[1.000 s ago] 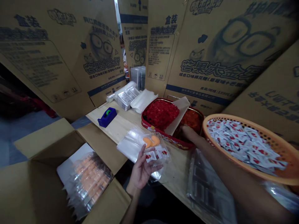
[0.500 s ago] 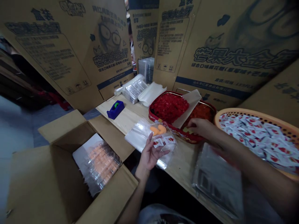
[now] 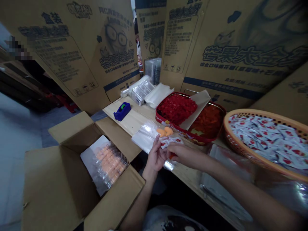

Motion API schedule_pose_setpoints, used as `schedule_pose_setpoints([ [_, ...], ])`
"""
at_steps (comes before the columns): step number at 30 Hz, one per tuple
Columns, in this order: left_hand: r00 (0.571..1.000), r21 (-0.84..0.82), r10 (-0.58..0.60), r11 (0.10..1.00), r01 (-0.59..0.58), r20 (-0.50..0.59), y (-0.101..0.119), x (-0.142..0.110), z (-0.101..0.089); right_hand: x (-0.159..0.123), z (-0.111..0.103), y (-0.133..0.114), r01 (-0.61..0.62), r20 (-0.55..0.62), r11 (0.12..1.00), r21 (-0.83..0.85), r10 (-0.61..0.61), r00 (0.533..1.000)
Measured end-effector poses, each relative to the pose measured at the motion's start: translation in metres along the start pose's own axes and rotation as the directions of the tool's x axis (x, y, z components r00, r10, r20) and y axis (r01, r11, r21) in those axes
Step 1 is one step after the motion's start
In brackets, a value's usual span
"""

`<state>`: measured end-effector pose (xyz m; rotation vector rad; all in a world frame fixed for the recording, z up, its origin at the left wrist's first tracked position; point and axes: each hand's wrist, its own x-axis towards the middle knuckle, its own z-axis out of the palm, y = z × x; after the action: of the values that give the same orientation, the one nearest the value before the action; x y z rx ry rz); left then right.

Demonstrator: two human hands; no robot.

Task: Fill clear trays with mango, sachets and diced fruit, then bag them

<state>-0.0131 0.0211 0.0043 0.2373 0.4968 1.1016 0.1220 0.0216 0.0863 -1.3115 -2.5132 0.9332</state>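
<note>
My left hand (image 3: pixel 155 158), palm up, grips the near edge of a clear plastic bag (image 3: pixel 144 136) on the wooden board. Orange curved pieces (image 3: pixel 165 132) and small white-and-red sachets (image 3: pixel 171 140) lie at the bag, just beyond my fingers. My right hand (image 3: pixel 181 155) is closed right against my left hand, with a small orange-red piece (image 3: pixel 172 156) showing in its fingers. Behind them stands a red tin (image 3: pixel 158 121) split by a white divider (image 3: pixel 198 107): red packed pieces (image 3: pixel 176 107) on the left, orange-red ones (image 3: pixel 209 120) on the right.
An orange basket (image 3: pixel 240 149) of sachets stands right. Flat clear packaging (image 3: pixel 221 179) lies at the board's near edge. A blue tape dispenser (image 3: pixel 122 111) and clear trays (image 3: pixel 141 91) are at the back left. An open carton (image 3: pixel 72 170) holds packed trays (image 3: pixel 110 163); tall cartons (image 3: pixel 231 73) wall the back.
My right hand has come out of the tin's right compartment and moved left and nearer, to my left hand, bringing an orange-red piece. My left hand stays at the bag; the view shifted slightly.
</note>
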Motion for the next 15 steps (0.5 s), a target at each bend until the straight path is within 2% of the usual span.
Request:
schedule_pose_setpoints([
  [4, 0.999, 0.076, -0.026, 0.997, 0.025, 0.019, 0.0, 0.0, -0.002, -0.006, -0.009, 0.002, -0.097, -0.068, 0.995, 0.0, 0.097, 0.993],
  [7, 1.0, 0.076, -0.013, 0.997, 0.012, 0.017, 0.001, -0.001, -0.003, -0.01, -0.009, 0.004, -0.155, -0.05, 0.987, 0.03, 0.157, 0.986],
  [11, 1.0, 0.062, -0.021, 0.998, 0.022, -0.014, 0.001, -0.002, 0.0, -0.015, -0.017, 0.022, -0.201, -0.09, 0.972, 0.124, 0.213, 0.973],
  [13, 0.999, 0.057, -0.025, 0.998, 0.026, -0.026, 0.002, -0.003, 0.001, -0.017, -0.031, 0.041, -0.296, -0.193, 0.95, 0.104, 0.311, 0.931],
  [15, 0.999, 0.054, -0.021, 0.998, 0.023, -0.026, 0.002, -0.003, 0.001, -0.018, -0.047, 0.068, -0.45, -0.35, 0.893, -0.012, 0.418, 0.838],
])
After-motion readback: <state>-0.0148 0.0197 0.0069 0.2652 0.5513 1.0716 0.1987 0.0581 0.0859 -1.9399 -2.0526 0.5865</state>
